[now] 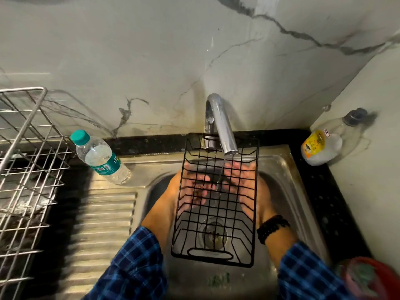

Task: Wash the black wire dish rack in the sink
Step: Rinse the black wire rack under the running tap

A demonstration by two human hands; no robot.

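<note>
I hold the rack in the middle of the frame, over the sink, its long side running away from me and its far end up under the tap. A thin stream of water falls from the spout through the wires at the far end. Both my hands are beneath the mesh and show through it, blurred. My left hand is under the left half with its fingers curled in against the wires, gripping them. My right hand lies along the right side with its fingers reaching up toward the stream; I cannot tell whether they hook the wires or only support them. A black bracelet circles my right wrist. The drain shows through the near half of the rack. A water bottle stands left of the sink on the bench, beside a steel rack at the left edge. A plastic jug sits in the right corner.
</note>
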